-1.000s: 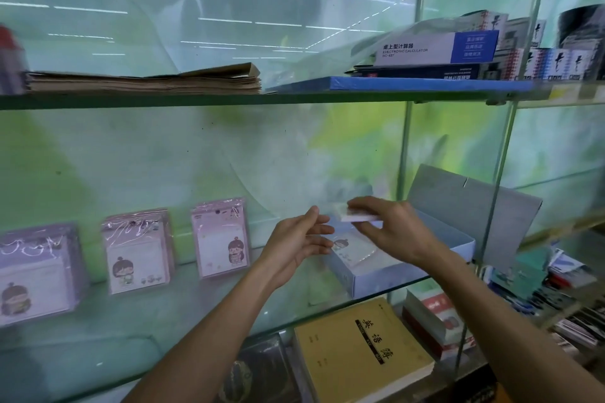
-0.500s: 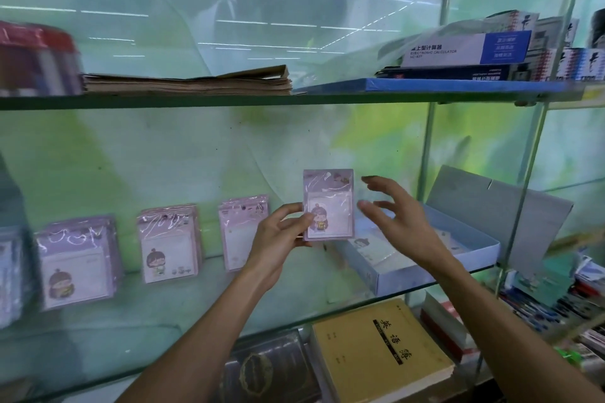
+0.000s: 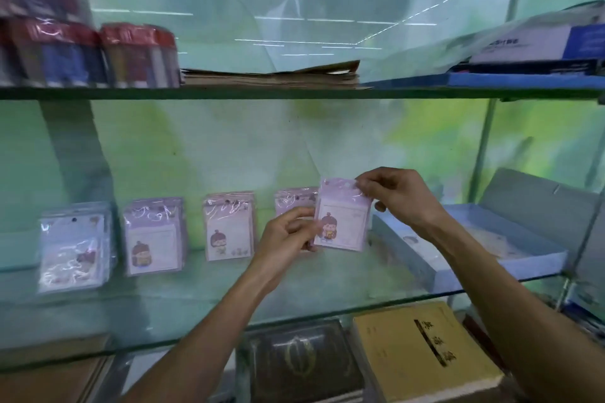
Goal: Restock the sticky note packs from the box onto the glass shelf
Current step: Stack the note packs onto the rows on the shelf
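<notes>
Pack (image 3: 342, 216) pinched upright: left hand (image 3: 288, 235) low edge, right hand (image 3: 391, 198) top corner.
Risk: toppling stack (image 3: 296, 201) just behind left fingertips if released tilted.

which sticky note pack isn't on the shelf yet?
The rightmost sticky note pack, pinched by the left hand and right hand; the other packs stand on the glass shelf, untouched.

Head-worn camera faces forward, slightly downward, close to the glass shelf (image 3: 294, 307).

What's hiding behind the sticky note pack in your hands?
Behind the held pack stands another pack on the glass shelf. Only its top left shows; its picture is covered.
</notes>
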Motion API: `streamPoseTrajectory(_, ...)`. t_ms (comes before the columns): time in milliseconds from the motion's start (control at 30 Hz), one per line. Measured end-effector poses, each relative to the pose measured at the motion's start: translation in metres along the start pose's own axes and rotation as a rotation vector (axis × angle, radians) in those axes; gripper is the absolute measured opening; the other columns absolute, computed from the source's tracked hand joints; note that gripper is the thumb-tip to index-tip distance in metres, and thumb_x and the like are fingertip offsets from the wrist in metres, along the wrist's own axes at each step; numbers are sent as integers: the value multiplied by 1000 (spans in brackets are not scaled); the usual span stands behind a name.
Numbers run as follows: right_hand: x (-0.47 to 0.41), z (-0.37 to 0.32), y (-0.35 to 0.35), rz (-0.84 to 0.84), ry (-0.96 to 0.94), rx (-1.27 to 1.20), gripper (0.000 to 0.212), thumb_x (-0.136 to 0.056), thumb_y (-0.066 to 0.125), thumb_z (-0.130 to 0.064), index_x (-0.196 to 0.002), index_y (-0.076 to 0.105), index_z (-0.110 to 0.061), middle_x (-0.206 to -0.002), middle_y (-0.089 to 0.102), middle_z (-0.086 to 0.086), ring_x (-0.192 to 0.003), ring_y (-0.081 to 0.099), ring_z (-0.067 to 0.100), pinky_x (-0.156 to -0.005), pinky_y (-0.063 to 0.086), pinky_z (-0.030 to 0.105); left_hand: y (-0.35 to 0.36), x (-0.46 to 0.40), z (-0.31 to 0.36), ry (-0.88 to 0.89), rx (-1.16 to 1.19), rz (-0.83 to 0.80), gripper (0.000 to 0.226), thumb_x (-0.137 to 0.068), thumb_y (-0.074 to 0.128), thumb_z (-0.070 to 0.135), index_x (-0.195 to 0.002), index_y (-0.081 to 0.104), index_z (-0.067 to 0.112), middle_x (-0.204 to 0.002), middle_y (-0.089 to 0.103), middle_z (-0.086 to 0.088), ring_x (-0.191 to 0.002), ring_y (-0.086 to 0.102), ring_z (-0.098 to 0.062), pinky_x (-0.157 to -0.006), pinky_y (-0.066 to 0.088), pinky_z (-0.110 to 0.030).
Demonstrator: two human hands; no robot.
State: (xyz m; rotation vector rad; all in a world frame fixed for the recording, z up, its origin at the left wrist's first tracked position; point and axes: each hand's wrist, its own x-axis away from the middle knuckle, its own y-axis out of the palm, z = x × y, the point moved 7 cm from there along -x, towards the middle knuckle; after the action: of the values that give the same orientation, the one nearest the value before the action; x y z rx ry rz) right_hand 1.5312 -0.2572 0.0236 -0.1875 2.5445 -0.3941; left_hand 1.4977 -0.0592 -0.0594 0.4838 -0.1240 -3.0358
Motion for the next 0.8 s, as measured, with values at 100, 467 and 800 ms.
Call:
streamPoseTrajectory(100,-5,-10,32,-18,-32,3,15,-88,67,-9,-78,73,-20,-74,71,5,-62,53,11,-56,43,30,-31,10,5,17,-48,35,13,-89,67,11,-101,70,16,-91,75,-4,-77,63,-15,-68,54,-26)
streamPoseTrajectory(467,-22,-63,180,-100,-111,9,7,-88,67,-14,-88,74,-14,-77,72,-5,-64,60,2,-65,48,19,-199,65,38,109,-176,355,13,-96,57,9,-91,68,11,-74,69,-2,-63,61,-14,-58,52,-26)
streamPoseTrajectory(800,-20,-90,298,-198,-151,174,10,-89,65,-18,-91,75,-14,-77,68,-7,-64,58,-7,-57,38,0,-265,107,64,196,-711,286,19,-96,58,21,-83,69,16,-78,72,10,-73,63,5,-67,41,-6)
